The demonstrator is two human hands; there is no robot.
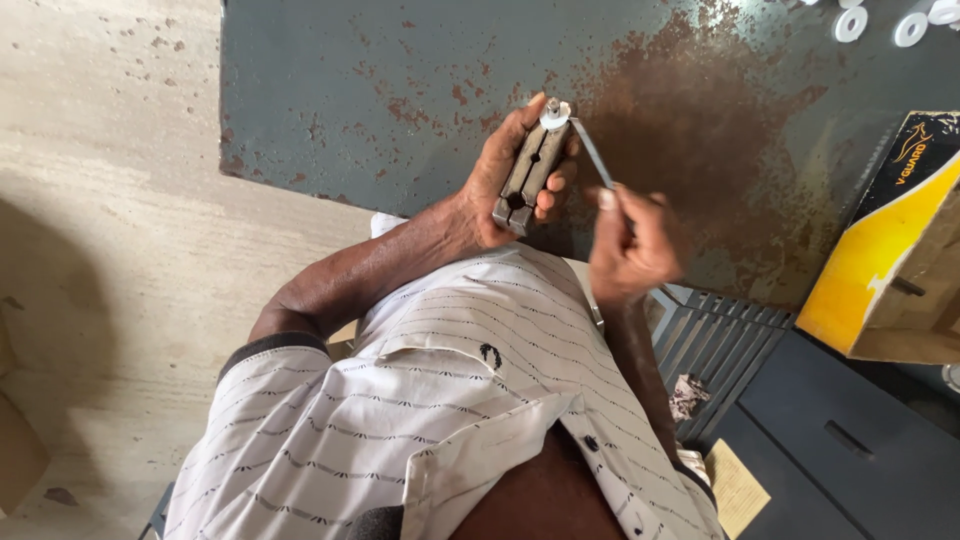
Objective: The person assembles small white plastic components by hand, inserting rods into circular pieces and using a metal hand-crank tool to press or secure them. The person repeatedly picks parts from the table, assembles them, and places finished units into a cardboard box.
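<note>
Left hand: the left hand [500,185] is raised over the tabletop, fingers curled tight around a long grey metal block with a lengthwise slot and a dark round hole near its lower end [528,172]; the thumb lies along one side, the fingertips press the other.
Block: held lengthwise and tilted, upper end away from the body, over the rusty patch of the table.
Block's top end: a small white washer-like ring on a short metal stud [554,113] sits at the upper tip, just beyond the forefinger.
Right hand: the right hand [632,245] is closed in a pinch on the lower end of a thin flat grey metal strip [593,152], thumb on top.
Strip: slants up and to the left from the right hand; its far end reaches the white ring, though the view is too small to show whether it touches.
Hands together: near each other, not touching, joined only by the strip and the block.
Table: a dark grey-green metal tabletop with brown rust blotches [380,90] lies beneath both hands.
Far corner: several small white plastic rings [880,22] lie on the table, well apart from the hands.
Right edge: a yellow and black cardboard box [880,270] rests beside the table.
Clothing: a white shirt with thin dark patterned stripes [420,400] fills the lower view.
</note>
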